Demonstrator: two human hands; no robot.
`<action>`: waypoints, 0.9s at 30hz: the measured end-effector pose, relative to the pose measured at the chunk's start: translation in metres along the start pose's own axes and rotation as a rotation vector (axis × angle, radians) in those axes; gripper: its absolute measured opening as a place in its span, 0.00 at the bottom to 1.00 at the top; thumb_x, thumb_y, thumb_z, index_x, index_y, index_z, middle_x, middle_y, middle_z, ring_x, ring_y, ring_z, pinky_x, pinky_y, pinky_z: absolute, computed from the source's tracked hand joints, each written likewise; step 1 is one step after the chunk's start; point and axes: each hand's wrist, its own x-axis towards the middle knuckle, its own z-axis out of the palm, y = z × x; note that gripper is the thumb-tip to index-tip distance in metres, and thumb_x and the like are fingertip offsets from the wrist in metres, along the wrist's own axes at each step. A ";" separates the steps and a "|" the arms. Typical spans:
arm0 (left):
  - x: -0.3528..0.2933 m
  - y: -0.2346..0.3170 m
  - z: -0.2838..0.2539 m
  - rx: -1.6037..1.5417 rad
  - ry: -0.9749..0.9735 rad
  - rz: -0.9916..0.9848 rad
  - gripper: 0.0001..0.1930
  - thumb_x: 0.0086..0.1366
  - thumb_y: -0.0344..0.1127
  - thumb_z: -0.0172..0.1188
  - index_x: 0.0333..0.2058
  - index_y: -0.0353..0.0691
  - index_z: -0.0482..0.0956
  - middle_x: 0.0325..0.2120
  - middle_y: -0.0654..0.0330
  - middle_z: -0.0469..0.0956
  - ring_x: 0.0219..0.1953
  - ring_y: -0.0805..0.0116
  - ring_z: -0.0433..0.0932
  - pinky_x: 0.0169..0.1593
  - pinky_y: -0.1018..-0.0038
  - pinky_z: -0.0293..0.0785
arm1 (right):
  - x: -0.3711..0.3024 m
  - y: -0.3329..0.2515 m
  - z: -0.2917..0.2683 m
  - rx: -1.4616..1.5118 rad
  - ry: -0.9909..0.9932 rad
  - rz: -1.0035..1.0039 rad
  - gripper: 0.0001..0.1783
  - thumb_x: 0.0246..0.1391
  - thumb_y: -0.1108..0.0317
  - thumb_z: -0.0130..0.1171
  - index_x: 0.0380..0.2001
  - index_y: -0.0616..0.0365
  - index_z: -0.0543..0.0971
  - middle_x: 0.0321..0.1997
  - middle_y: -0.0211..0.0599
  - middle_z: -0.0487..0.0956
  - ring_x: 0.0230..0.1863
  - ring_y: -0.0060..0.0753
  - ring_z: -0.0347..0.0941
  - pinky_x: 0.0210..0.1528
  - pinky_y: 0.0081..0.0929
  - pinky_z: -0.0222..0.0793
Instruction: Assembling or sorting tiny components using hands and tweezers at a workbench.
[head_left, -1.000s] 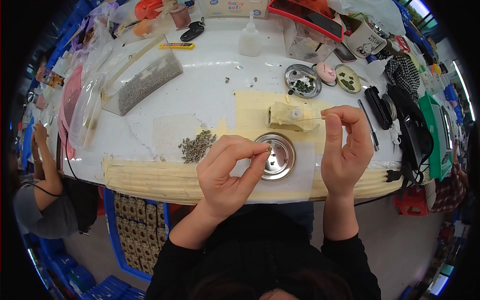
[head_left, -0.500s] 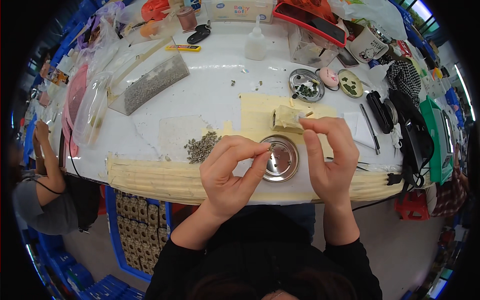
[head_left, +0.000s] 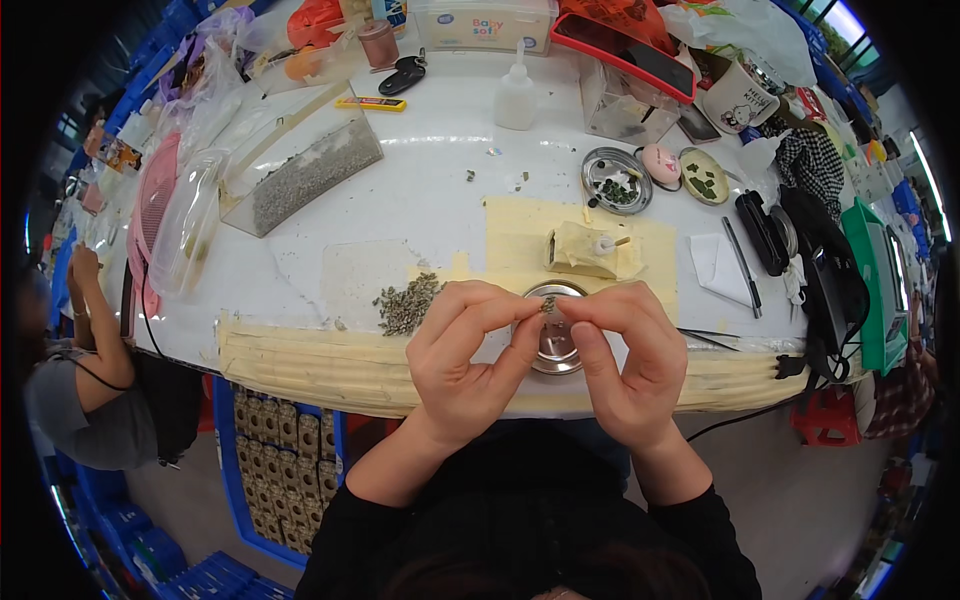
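Note:
Between the thumb and forefinger of my left hand point(head_left: 465, 355) is a tiny greyish-green piece point(head_left: 547, 305), too small to make out further. My right hand point(head_left: 632, 360) meets it from the other side in a pinch; whether those fingertips hold anything of their own is hidden. Both hands are over a round shiny metal dish point(head_left: 558, 352) with a few small bits in it. Left of my left hand lies a pile of small greyish-green pieces point(head_left: 408, 304). Beyond the dish sits a block wrapped in yellowish tape point(head_left: 590, 250), with a small pale nozzle-like top.
Tweezers point(head_left: 710, 340) lie to the right, near a black pen point(head_left: 741, 262). Farther back are a dish of green pieces point(head_left: 616, 182), a white squeeze bottle point(head_left: 516, 95) and a clear tray of grey pieces point(head_left: 318, 175). Another person's arm point(head_left: 92, 305) rests at the far left.
My right hand has come down and left from beside the taped block to meet my left fingertips over the dish. My left hand has barely moved and keeps its pinch.

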 end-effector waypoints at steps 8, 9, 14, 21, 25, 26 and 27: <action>0.001 0.001 0.000 -0.032 -0.007 -0.007 0.10 0.53 0.19 0.69 0.35 0.33 0.84 0.29 0.59 0.79 0.30 0.67 0.78 0.34 0.76 0.73 | -0.007 0.006 0.004 0.094 -0.030 0.102 0.10 0.55 0.78 0.62 0.41 0.62 0.84 0.34 0.36 0.79 0.34 0.26 0.74 0.36 0.22 0.69; 0.001 0.001 0.000 -0.036 -0.011 -0.006 0.10 0.53 0.19 0.69 0.35 0.33 0.84 0.30 0.59 0.79 0.30 0.67 0.78 0.34 0.76 0.73 | -0.008 0.007 0.005 0.181 -0.046 0.157 0.09 0.57 0.77 0.62 0.41 0.63 0.83 0.34 0.36 0.79 0.34 0.25 0.74 0.37 0.21 0.69; 0.001 0.001 0.001 -0.032 -0.016 0.014 0.10 0.53 0.19 0.69 0.35 0.33 0.84 0.30 0.58 0.79 0.31 0.67 0.78 0.34 0.76 0.73 | -0.012 0.011 0.005 0.488 -0.063 0.377 0.08 0.62 0.74 0.59 0.42 0.66 0.81 0.38 0.35 0.78 0.38 0.22 0.73 0.42 0.19 0.68; 0.001 0.001 0.001 -0.048 -0.036 0.028 0.12 0.53 0.19 0.69 0.37 0.34 0.84 0.30 0.58 0.79 0.31 0.67 0.78 0.34 0.76 0.73 | -0.010 0.006 0.002 0.545 -0.060 0.408 0.08 0.64 0.74 0.57 0.43 0.66 0.80 0.38 0.32 0.78 0.40 0.18 0.73 0.45 0.18 0.69; 0.000 0.000 0.000 0.000 -0.063 0.075 0.13 0.52 0.19 0.70 0.38 0.35 0.84 0.31 0.59 0.79 0.32 0.66 0.78 0.35 0.75 0.73 | -0.010 0.009 0.002 0.734 -0.101 0.551 0.07 0.64 0.73 0.58 0.42 0.66 0.79 0.38 0.29 0.79 0.39 0.16 0.73 0.44 0.17 0.70; 0.001 0.001 0.000 0.015 -0.066 0.090 0.13 0.51 0.19 0.70 0.38 0.35 0.84 0.31 0.59 0.79 0.32 0.66 0.77 0.35 0.75 0.73 | -0.010 0.011 0.001 0.743 -0.106 0.552 0.07 0.64 0.73 0.58 0.41 0.66 0.79 0.38 0.28 0.79 0.39 0.15 0.73 0.44 0.17 0.70; 0.001 0.001 0.000 0.030 -0.069 0.105 0.14 0.51 0.19 0.70 0.38 0.35 0.84 0.31 0.59 0.79 0.32 0.66 0.77 0.35 0.75 0.73 | -0.010 0.012 0.001 0.752 -0.111 0.552 0.07 0.64 0.73 0.59 0.41 0.66 0.78 0.38 0.28 0.80 0.39 0.15 0.73 0.44 0.17 0.70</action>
